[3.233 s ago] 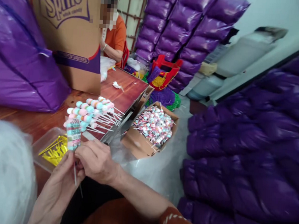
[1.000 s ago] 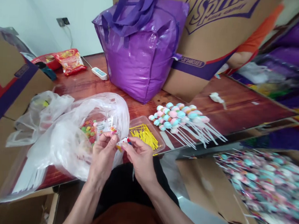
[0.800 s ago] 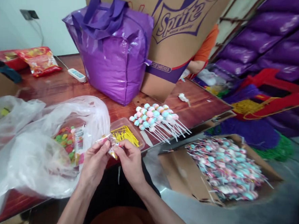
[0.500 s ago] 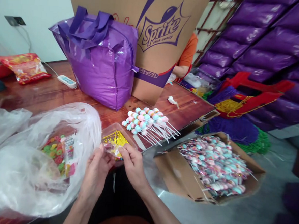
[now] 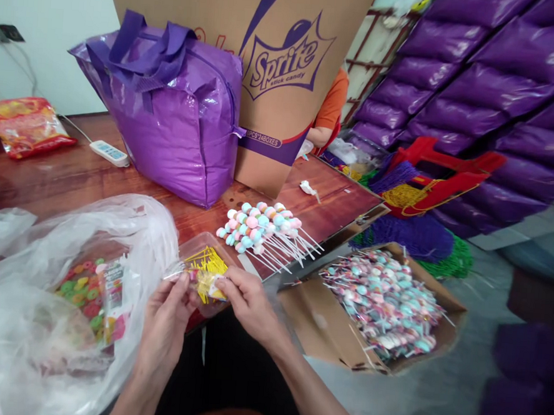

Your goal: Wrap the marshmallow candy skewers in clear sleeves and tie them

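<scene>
In front of me, my left hand and my right hand pinch a clear plastic wrapper between them. Something small and coloured shows in it near my left fingers, too blurred to name. Under the wrapper stands a clear plastic tub with many yellow twist ties. Just beyond the tub, pink, blue and white marshmallow skewers lie in a pile, white sticks pointing right toward the table edge. Both sets of fingers are closed, with the fingertips partly hiding the wrapper.
At left, a big translucent bag holds coloured candy rings. A purple bag and a Sprite carton stand behind. An open cardboard box of wrapped candy skewers sits right. A person in an orange sleeve is beyond.
My view has turned slightly right, so the scene sits further left. My left hand has moved a little away from the right, and the clear wrapper now stretches wider between them.
</scene>
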The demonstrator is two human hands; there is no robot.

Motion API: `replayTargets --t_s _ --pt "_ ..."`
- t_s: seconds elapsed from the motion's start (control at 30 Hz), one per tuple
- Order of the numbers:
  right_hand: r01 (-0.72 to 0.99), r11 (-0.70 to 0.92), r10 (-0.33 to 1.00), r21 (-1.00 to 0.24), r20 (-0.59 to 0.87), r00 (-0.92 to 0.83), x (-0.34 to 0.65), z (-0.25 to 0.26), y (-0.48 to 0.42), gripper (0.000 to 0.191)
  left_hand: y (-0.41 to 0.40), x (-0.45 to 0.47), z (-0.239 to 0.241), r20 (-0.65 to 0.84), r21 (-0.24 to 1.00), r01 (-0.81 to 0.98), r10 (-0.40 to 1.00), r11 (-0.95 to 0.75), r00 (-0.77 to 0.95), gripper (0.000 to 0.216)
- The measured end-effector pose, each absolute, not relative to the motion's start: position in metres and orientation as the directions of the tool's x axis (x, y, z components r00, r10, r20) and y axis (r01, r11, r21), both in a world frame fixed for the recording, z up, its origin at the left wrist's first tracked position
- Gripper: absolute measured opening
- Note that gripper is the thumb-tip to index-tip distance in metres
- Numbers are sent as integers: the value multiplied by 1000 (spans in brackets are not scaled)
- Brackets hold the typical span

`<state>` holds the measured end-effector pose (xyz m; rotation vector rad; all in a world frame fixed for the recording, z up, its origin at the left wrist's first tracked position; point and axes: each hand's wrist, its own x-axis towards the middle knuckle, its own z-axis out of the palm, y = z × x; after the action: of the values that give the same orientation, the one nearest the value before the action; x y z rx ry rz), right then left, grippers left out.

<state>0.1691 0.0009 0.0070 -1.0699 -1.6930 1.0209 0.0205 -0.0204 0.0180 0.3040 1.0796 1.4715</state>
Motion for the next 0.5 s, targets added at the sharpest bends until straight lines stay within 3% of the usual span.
replayTargets --t_s 0.13,0.3,0.43,0.5 --pt "350 395 895 -849 270 -356 176 13 8 34 -15 17 17 -406 735 -663 874 139 -267 27" --pt "528 421 907 -737 344 -244 186 20 29 29 -12 24 18 -344 764 -641 888 75 -306 24" --pt "907 283 849 -312 521 -86 210 28 58 26 -7 23 15 -335 743 -669 874 17 -351 25" --pt "979 177 853 -98 511 -103 222 30 72 20 -5 18 13 -368 714 -700 854 5 -368 26"
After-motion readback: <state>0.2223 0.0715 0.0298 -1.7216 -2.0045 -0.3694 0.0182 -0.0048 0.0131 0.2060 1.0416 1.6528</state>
